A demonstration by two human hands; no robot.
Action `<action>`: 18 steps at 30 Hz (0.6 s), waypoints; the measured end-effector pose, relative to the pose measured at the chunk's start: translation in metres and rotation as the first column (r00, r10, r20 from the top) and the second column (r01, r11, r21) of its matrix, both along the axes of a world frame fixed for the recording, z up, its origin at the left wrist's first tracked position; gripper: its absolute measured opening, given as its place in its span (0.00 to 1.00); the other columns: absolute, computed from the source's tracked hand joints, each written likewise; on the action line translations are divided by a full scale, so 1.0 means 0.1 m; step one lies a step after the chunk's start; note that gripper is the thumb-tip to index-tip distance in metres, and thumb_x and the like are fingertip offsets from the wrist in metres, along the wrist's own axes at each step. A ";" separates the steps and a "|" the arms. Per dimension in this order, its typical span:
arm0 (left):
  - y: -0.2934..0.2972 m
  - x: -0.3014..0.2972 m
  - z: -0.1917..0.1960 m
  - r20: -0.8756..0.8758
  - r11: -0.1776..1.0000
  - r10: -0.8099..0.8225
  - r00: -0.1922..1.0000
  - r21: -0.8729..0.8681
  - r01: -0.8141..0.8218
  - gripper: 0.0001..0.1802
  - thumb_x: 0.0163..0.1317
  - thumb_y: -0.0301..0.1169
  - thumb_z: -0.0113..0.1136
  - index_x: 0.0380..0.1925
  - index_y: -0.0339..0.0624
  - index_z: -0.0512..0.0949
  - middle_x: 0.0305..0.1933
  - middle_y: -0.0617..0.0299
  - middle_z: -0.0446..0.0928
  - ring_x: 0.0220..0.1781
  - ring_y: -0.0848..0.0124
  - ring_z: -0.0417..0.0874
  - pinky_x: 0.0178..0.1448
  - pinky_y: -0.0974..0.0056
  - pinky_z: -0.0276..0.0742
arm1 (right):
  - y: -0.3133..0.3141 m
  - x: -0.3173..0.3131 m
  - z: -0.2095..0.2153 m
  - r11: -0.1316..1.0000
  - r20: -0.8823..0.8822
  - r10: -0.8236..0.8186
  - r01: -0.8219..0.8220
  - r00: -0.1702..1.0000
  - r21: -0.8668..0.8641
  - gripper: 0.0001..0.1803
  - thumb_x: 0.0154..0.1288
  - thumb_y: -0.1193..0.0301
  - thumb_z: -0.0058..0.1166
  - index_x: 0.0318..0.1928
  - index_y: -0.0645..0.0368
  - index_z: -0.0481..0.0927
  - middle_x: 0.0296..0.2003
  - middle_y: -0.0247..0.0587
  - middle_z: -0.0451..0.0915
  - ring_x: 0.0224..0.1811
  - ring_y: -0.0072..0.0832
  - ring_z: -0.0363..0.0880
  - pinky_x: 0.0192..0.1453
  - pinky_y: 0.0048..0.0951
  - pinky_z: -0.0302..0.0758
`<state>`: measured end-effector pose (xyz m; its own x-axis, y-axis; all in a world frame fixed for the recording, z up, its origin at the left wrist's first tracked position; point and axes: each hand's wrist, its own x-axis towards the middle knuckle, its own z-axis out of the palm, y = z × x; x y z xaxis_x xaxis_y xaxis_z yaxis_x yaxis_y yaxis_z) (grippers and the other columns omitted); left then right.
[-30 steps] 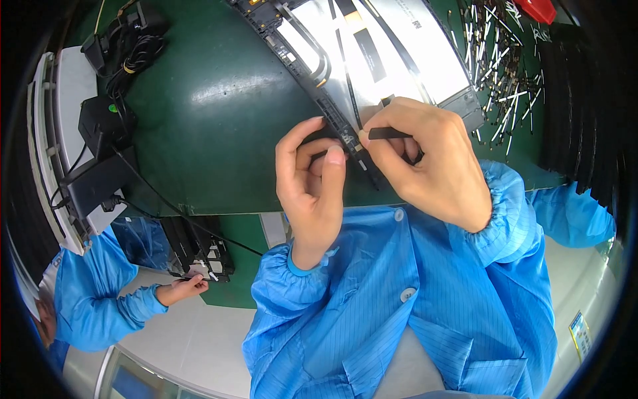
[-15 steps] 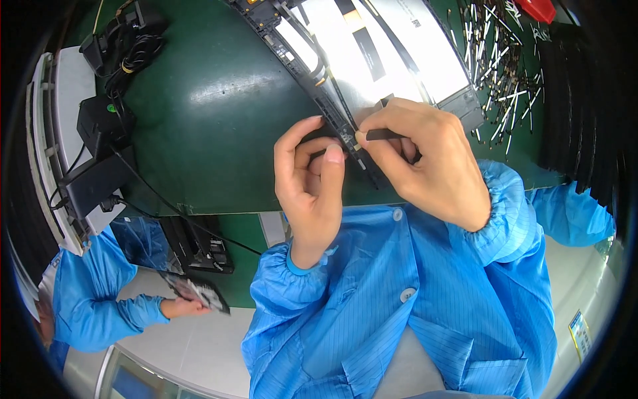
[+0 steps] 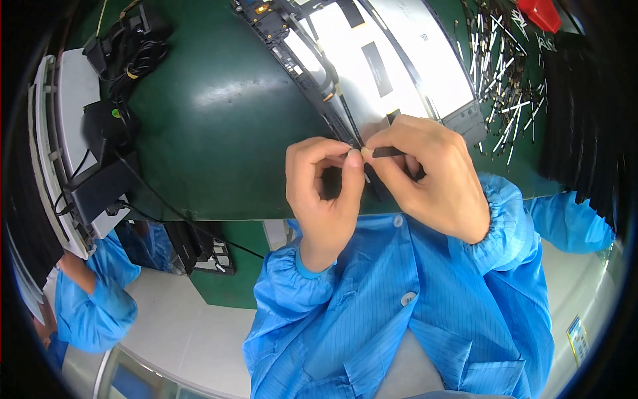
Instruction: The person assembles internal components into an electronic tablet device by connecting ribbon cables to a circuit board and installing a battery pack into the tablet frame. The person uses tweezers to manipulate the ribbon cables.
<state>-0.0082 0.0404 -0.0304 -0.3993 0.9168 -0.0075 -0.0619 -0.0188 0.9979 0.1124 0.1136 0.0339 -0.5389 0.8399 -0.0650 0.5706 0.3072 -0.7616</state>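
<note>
A flat white panel (image 3: 392, 63) with a black frame and a circuit strip along its left edge lies on the green mat (image 3: 219, 126). My left hand (image 3: 325, 193) pinches at the panel's near corner with thumb and forefinger, on something too small to make out. My right hand (image 3: 432, 173) holds a small black strip (image 3: 387, 152) between its fingertips, right beside the left fingertips. Both forearms wear blue sleeves.
Several thin metal pins (image 3: 505, 73) lie scattered at the right, near a red item (image 3: 541, 13). Black boxes and cables (image 3: 113, 126) sit at the mat's left edge. Another person's blue sleeve (image 3: 93, 306) is at lower left, with a small black device (image 3: 212, 256) under the table edge.
My hands stayed at the panel's near corner, the fingertips drawing closer together. The other person's hand at lower left dropped and moved out of sight.
</note>
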 end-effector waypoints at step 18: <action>-0.17 -0.24 0.14 0.128 0.974 -0.158 0.979 -0.142 0.175 0.09 0.66 0.26 0.50 0.44 0.32 0.72 0.39 0.57 0.76 0.41 0.73 0.77 0.48 0.70 0.71 | 0.09 0.01 0.00 0.967 -0.218 0.184 -0.216 0.959 -0.135 0.07 0.56 0.74 0.57 0.34 0.63 0.76 0.28 0.47 0.76 0.25 0.45 0.75 0.28 0.38 0.72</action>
<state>-0.0319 0.0238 -0.0169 -0.2293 0.9550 -0.1882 -0.1659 0.1522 0.9743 0.1129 0.1227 0.0339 -0.7101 0.7017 -0.0588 0.3389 0.2674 -0.9020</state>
